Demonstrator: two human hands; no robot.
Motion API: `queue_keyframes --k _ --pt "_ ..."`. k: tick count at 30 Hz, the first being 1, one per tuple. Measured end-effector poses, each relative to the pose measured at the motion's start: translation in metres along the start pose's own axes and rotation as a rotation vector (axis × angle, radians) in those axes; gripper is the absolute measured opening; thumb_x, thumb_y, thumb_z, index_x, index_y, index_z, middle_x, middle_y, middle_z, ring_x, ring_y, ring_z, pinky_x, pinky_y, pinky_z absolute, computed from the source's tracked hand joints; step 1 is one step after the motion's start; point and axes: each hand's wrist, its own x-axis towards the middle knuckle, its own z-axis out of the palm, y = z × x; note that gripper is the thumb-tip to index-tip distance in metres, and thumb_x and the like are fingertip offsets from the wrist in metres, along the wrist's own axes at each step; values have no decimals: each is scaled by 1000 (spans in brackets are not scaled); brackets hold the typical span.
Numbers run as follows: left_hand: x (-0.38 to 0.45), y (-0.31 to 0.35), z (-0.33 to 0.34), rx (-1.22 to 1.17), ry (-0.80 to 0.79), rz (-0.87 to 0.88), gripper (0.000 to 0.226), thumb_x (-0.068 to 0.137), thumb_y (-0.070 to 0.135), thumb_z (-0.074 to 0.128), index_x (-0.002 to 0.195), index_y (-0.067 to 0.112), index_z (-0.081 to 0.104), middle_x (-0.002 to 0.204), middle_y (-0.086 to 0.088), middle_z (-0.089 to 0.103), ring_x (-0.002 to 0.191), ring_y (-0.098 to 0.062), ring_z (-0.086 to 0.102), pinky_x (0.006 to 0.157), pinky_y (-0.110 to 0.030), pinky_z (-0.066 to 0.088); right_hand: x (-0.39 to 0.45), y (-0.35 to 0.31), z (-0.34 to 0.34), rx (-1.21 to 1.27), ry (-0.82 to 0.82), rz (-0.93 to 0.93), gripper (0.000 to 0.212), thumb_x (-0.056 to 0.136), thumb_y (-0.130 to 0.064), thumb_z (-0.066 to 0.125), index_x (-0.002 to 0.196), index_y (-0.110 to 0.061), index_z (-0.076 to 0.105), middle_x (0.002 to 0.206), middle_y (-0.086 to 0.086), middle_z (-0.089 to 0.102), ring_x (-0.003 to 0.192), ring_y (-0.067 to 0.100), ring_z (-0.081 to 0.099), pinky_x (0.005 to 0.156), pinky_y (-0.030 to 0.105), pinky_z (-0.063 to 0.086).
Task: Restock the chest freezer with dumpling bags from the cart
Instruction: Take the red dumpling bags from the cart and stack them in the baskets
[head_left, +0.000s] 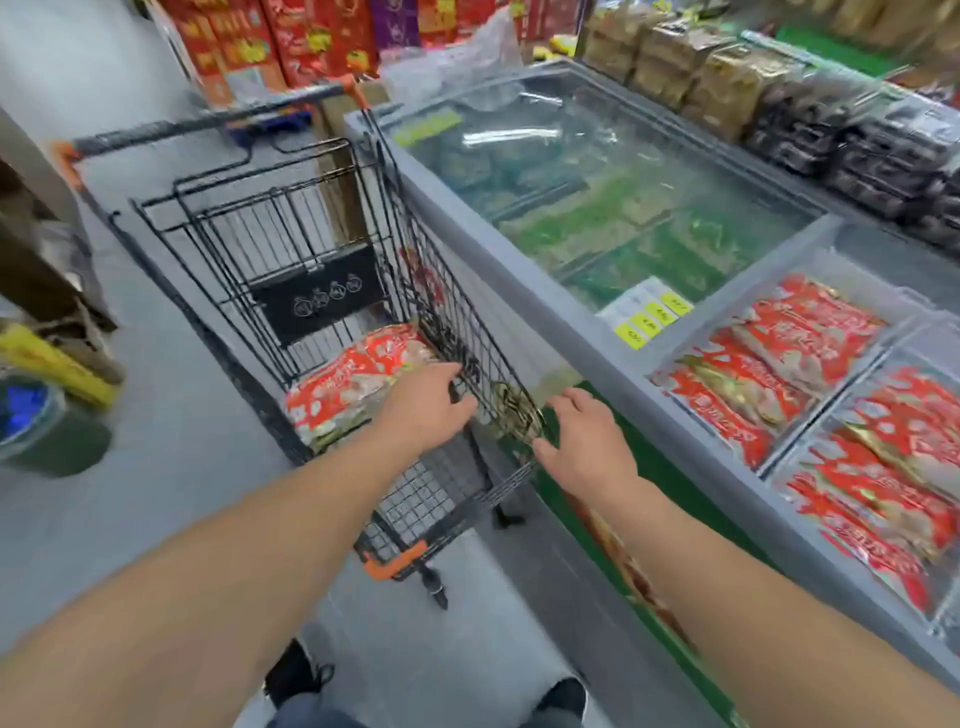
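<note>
My left hand (423, 410) reaches into the cart (311, 249) at centre frame, fingers loose over the red dumpling bags (343, 384). My right hand (582, 441) hovers spread, empty, beside the chest freezer (571, 332).

Grey smooth floor (171, 467) spreading below and to the left of the hands, evenly lit; well ahead of them, stacked red gift boxes (270, 41) with gold print against the far end of the aisle. Up and to the right of the hands, a shelf of brown packaged goods (691, 67) and dark wrapped trays (857, 140); far left, a yellow object (52, 364) and a blue-topped bin (31, 415), both blurred.
</note>
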Motion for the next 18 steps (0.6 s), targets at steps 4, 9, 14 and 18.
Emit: queue_keyframes --k 4,9,14,18 --pt "-8 -123 -39 9 -8 -63 58 94 40 54 148 20 44 143 -9 55 125 -29 54 98 -36 46 22 -103 47 26 -53 -13 59 93 -36 60 145 -12 45 150 7 40 138 27 37 112 38 37" --pt "-10 -237 -99 -36 -3 -129 38 87 46 60 118 23 64 107 -5 69 102 -30 64 83 -36 54 50 -210 84 10 -160 6 64 95 -41 58 149 -13 39 153 5 35 139 27 35 113 41 37" --pt "1 -292 -137 -45 -7 -142 41 92 41 58 127 19 59 122 -7 66 111 -30 61 88 -38 53 78 -274 98 18 -165 25 62 95 -40 59 147 -12 41 147 5 41 135 29 38 112 41 36" --pt "23 -310 -151 -50 -46 -134 48 94 39 57 137 17 52 133 -8 62 119 -28 57 91 -38 50 103 -292 106 26 -192 64 61 96 -39 59 147 -11 41 146 7 42 132 29 41 109 39 37"
